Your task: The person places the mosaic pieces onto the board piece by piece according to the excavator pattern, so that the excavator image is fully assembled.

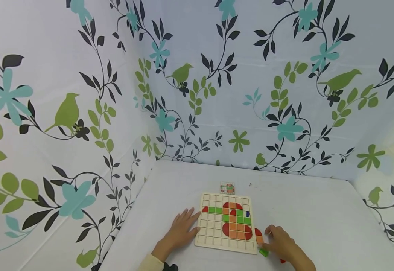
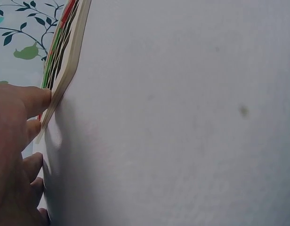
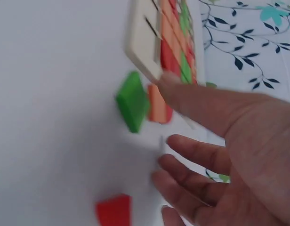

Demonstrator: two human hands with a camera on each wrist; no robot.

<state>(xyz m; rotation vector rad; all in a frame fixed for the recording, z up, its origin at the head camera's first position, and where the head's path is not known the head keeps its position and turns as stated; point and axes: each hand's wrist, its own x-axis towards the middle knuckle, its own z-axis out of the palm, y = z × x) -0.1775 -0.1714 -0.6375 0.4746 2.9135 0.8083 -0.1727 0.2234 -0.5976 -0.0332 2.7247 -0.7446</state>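
A pale wooden grid board [image 1: 213, 242] lies flat on the white table, with red, orange, green and blue tiles set in some of its squares. My left hand [image 1: 180, 231] rests at the board's left edge, its thumb and a finger touching the rim. Beside the lower right edge, my right hand [image 1: 280, 242] hovers over loose pieces, thumb apart from the loosely bent fingers, with nothing seen between them. Around it lie an orange tile [image 1: 259, 239], a red rounded tile [image 1: 257, 232], a green tile [image 3: 132, 102] and another red tile [image 3: 114, 210].
A small printed card [image 1: 227, 188] with a coloured pattern lies just beyond the board's far edge. White cloth covers the table [image 1: 312, 210]. Patterned curtains [image 1: 197, 124] with leaves and birds hang behind it and at both sides.
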